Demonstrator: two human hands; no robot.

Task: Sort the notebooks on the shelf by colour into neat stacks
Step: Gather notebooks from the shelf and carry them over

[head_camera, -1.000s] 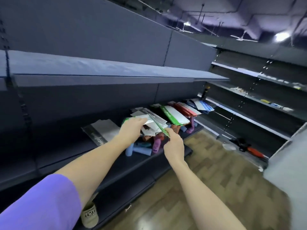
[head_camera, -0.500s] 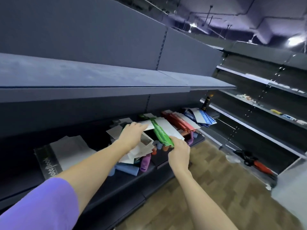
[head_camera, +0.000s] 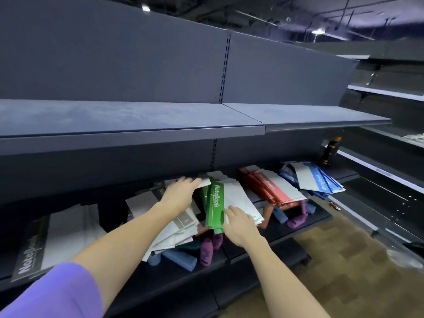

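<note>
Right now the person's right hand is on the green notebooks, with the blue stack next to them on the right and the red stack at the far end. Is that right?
Not quite: the order is swapped. In the head view the right hand is on the green notebooks, but the red stack lies next to them on the right, and the blue stack is at the far end.

Left fingertips (head_camera: 183, 180) under the upper shelf (head_camera: 137, 138); black notebook (head_camera: 29, 255) edge-cropped.

A short purple sleeve (head_camera: 52, 292) covers the left upper arm — both forearms and hands bare, no rings or watch.
</note>
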